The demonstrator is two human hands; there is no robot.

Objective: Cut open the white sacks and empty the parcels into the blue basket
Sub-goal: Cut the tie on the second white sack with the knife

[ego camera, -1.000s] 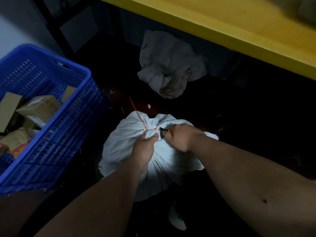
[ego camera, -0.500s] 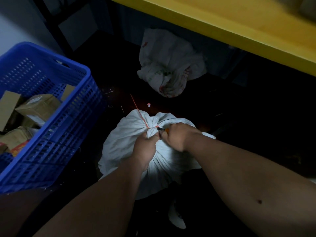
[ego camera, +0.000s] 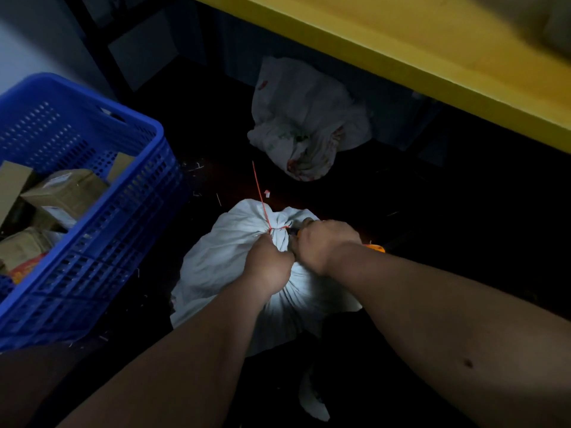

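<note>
Left hand: fist closed round the gathered neck of the white sack, just below the tie. Right hand: fingers curled round a cutter with an orange handle, the handle end showing past the wrist and the dark tip set against the neck beside the tie; the two hands lay touching or nearly so. Red cord: wound tight round the neck of the sack, one loose end running up and away toward the far floor. White sack: full and rounded, stood on the dark floor between the forearms, its cloth pleated toward the knot, neck not yet opened. Blue basket: perforated plastic, placed just left of the sack, near but apart from it. Cardboard parcels: several brown boxes lay inside the basket, one bearing a pale label. Second sack: white with red and green printing, slack and crumpled, lay farther off on the floor under the yellow shelf. Small scraps: pale bits were scattered on the floor between the two sacks. Strip of white material: lay on the floor near the bottom edge, below the sack.
</note>
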